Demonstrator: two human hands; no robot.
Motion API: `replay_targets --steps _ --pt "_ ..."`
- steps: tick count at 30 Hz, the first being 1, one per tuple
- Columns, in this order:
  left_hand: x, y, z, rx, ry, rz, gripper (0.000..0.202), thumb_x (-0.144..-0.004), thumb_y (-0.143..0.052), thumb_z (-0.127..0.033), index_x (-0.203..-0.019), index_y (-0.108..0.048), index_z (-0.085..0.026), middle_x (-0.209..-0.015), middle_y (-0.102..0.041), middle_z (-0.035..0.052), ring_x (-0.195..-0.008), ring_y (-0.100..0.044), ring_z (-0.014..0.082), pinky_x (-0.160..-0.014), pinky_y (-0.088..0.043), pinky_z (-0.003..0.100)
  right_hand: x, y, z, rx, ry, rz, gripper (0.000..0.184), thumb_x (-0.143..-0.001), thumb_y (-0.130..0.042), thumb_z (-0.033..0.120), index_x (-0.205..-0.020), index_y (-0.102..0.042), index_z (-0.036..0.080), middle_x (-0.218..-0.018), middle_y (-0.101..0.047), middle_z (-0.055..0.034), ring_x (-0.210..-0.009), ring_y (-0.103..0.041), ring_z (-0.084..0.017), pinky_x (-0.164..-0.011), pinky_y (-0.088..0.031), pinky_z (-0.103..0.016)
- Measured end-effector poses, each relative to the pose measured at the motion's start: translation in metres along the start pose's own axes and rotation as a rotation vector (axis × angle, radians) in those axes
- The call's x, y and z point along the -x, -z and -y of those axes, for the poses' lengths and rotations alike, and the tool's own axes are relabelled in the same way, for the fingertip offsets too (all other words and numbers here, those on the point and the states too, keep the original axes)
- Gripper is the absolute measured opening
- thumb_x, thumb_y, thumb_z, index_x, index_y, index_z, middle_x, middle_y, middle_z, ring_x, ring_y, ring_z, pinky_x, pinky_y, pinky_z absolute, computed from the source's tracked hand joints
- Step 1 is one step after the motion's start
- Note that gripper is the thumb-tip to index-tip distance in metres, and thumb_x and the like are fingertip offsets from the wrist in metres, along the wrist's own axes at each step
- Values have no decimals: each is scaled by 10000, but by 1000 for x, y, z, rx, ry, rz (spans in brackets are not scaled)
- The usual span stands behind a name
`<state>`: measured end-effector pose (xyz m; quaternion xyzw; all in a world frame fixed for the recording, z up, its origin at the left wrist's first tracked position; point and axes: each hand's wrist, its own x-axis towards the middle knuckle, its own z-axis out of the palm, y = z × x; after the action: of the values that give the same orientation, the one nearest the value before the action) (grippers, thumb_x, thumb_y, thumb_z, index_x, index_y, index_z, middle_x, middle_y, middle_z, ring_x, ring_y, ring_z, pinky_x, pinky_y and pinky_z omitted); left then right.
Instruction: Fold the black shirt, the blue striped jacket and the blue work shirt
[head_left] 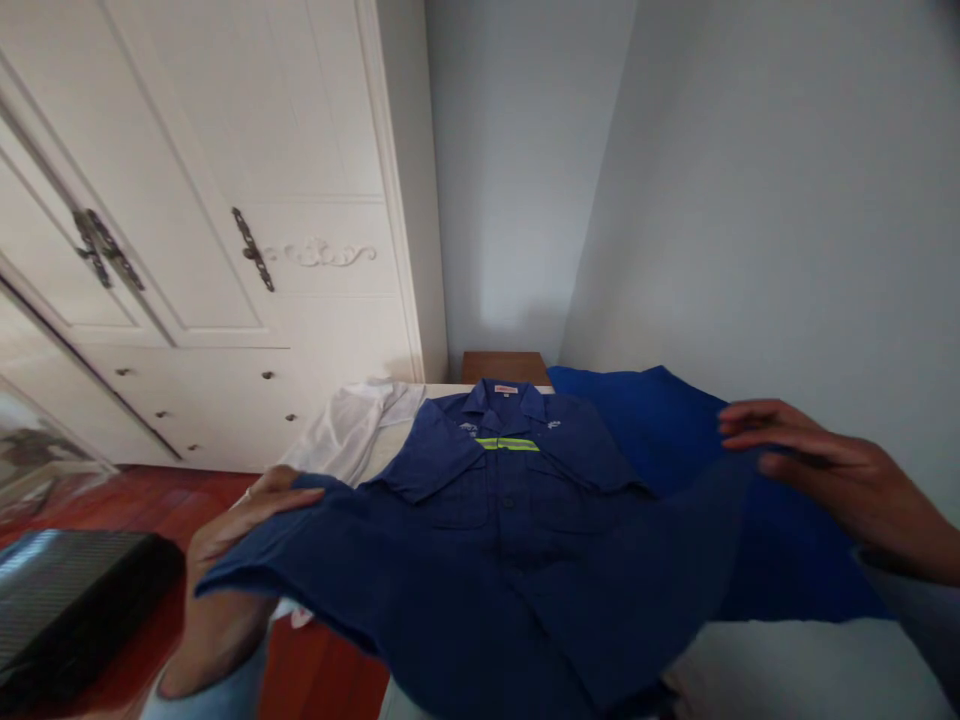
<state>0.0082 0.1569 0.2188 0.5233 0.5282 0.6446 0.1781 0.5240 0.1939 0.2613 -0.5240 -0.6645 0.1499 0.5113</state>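
Note:
A navy blue work shirt (457,560) with a collar, button front and a yellow-green reflective stripe lies face up, its collar end farthest from me. My left hand (251,540) pinches the near left corner of its hem, thumb on top. At the opposite corner, my right hand (817,460) grips the hem between thumb and fingers. The near part of the shirt is lifted and hangs between both hands, while the collar end rests on the surface. Both short sleeves fold inward over the chest.
Bright blue cloth (795,550) lies at the right, against the grey wall (787,220). White fabric (345,430) is at the left. A white wardrobe (322,130) stands behind on the left. On the red wooden floor (330,670) sits a dark ridged object (82,590). A brown wooden piece (504,366) shows behind the collar.

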Motion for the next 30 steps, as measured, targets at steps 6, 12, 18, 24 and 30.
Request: replay_targets --steps 6,12,18,24,30 --pt "-92 -65 -9 77 -239 76 244 -705 -794 -393 -757 -732 -162 -914 -663 4 -867 -609 112 -781 -510 210 -92 -35 -22 -535 -359 106 467 -636 -858 542 -856 -746 145 -860 -727 -139 -736 -685 -217 -738 -558 -400" --pt "-200 -151 67 -11 213 308 430 -703 -738 -556 -782 -674 -138 -652 -619 -13 -553 -495 84 -522 -372 187 -187 -103 -87 -681 -517 205 219 -791 -788 326 -910 -690 170 -880 -749 -67 -758 -706 -165 -861 -580 -322" --pt "-224 -206 173 -430 496 379 209 -628 -792 -270 -572 -638 -142 -543 -601 36 -594 -581 152 -568 -387 227 -199 -163 -182 -424 -921 149 72 -837 -697 170 -784 -656 140 -692 -713 -75 -606 -668 -178 -745 -605 -325" --pt "-225 -193 209 -326 539 370 319 -662 -787 -394 -859 -734 -149 -764 -727 55 -660 -645 150 -599 -471 225 -184 -156 -234 -444 -899 201 160 -768 -786 179 -865 -660 161 -826 -741 -63 -691 -696 -174 -669 -603 -280" --pt "-230 -188 214 -313 512 269 417 -691 -756 -418 -983 -713 -124 -865 -736 77 -727 -664 154 -618 -481 218 -186 -160 -252 -298 -795 107 222 -760 -809 276 -886 -684 143 -821 -737 -85 -652 -673 -161 -595 -582 -245"
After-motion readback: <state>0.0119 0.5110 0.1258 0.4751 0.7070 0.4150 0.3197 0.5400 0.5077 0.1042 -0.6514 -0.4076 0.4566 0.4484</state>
